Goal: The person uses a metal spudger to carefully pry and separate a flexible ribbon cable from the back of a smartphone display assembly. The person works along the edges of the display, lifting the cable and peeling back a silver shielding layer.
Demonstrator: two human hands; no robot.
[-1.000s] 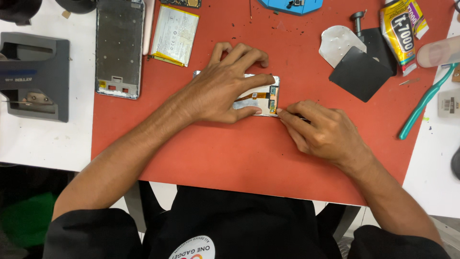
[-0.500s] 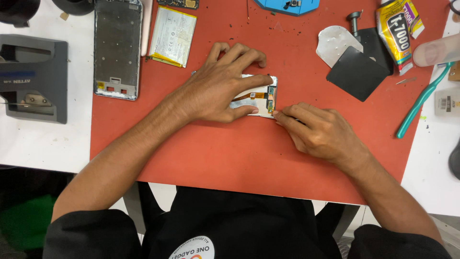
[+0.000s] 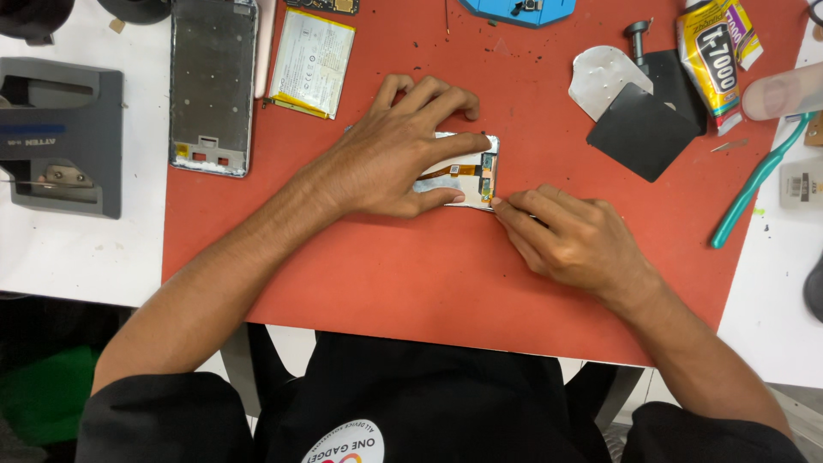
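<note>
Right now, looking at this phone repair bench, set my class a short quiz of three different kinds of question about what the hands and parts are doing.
1. True or false: the left hand lies flat on the phone display assembly, pressing it to the red mat.
2. Which part lies nearest above the left hand? A) the phone battery B) the green-handled tool C) the glue tube
3. Fill in: the right hand has its fingertips at the display assembly's ____ corner, beside the orange flex cable.

Key: 1 true; 2 A; 3 lower right. Whether the right hand pinches a small tool cannot be told.
</note>
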